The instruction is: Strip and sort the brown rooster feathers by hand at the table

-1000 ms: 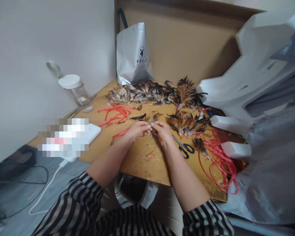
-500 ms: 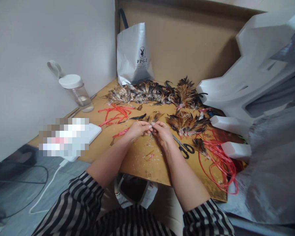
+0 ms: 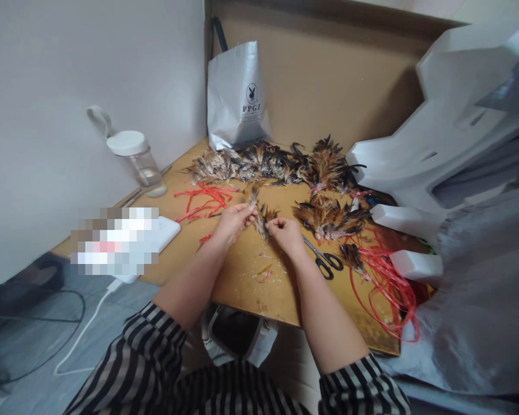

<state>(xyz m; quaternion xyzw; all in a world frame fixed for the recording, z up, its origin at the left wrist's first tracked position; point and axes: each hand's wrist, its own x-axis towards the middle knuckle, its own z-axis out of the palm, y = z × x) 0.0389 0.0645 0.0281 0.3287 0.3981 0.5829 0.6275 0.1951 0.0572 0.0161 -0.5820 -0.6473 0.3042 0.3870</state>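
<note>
At the fingers of the left hand [image 3: 237,222], thumb and forefinger pinch a tuft [image 3: 253,195], whose brown ends point forward over the bench [image 3: 242,289]. The right hand [image 3: 288,235] has its thumb and forefinger pressed together at the right edge of the lower feathers [image 3: 262,227]; whether they grip a quill, I cannot tell. These feathers are between the two hands, and it is not clear if they are joined to the tuft or separate.

As I judge it, the tuft could lose its order. The left pinch covers only a small part of it, so if this pinch becomes loose, single feathers may slide out and fall among the scraps [image 3: 266,275]. If the right fingers pull too strongly, a thin quill may bend. The scissors [image 3: 320,255] lie just beside the right wrist, so a wide movement could push them.

The tuft is thus directly at the left fingers, mostly beyond them, and apart from the right fingers.

Farther out, red strips [image 3: 205,199] lie beyond the left hand, and a heap [image 3: 328,218] of feathers lies to the right of the right hand. Behind these, a long row [image 3: 263,164] of feathers goes along the back, before a silver bag [image 3: 236,98].
</note>
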